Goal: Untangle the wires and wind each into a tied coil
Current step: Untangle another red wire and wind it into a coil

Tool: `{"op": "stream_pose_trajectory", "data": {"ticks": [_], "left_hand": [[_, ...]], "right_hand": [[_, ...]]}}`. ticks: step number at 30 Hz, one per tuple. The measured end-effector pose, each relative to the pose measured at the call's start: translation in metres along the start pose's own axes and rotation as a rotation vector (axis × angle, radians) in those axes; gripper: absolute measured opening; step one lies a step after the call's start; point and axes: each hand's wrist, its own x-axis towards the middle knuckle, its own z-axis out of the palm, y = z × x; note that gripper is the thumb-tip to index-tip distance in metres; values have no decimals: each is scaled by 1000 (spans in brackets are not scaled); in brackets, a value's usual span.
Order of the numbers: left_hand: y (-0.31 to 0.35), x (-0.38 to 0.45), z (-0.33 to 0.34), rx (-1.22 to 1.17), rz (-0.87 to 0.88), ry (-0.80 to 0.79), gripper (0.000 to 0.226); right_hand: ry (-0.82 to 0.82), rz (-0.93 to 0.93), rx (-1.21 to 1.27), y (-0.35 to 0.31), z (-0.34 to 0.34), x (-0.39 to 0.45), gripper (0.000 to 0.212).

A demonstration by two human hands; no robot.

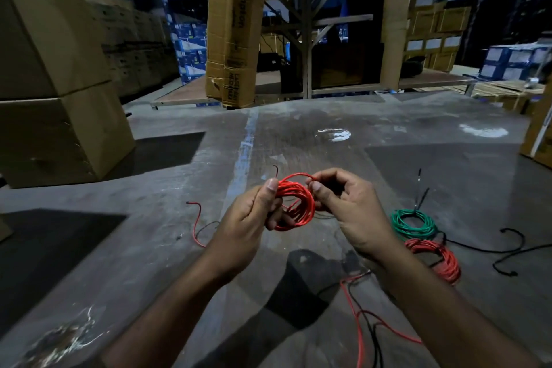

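A red wire coil [294,203] hangs in the air between both hands above the concrete floor. My left hand [254,215] grips the coil's left side, thumb pressed on top. My right hand [343,203] pinches a strand at the coil's upper right. A short free end sticks up beside my left thumb. On the floor to the right lie a wound green coil [413,222] and, just nearer, a wound red coil [439,260]. Loose red and black wire [361,317] trails on the floor under my right forearm. More loose red wire [195,224] lies at the left.
A loose black wire [507,251] snakes across the floor at the right. Stacked cardboard boxes [53,78] stand at the left. A tall carton [233,27] and metal racking [304,39] stand ahead. More boxes [537,134] sit at the far right.
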Motion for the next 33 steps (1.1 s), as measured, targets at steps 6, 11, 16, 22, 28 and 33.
{"op": "stream_pose_trajectory", "data": {"ticks": [6, 11, 16, 22, 28, 33], "left_hand": [[1, -3, 4, 4, -28, 26, 43], [0, -3, 7, 7, -42, 29, 42], [-12, 0, 2, 121, -1, 150, 41], [-12, 1, 9, -13, -34, 196, 44], [-14, 3, 11, 5, -52, 214, 46], [-23, 2, 9, -18, -64, 287, 45]], "right_hand": [[45, 154, 313, 6, 9, -4, 8], [28, 238, 338, 7, 10, -3, 7], [-142, 281, 248, 10, 3, -4, 5], [-254, 222, 117, 14, -4, -4, 8], [-193, 247, 159, 24, -4, -1, 37], [60, 50, -206, 21, -4, -6, 10]]}}
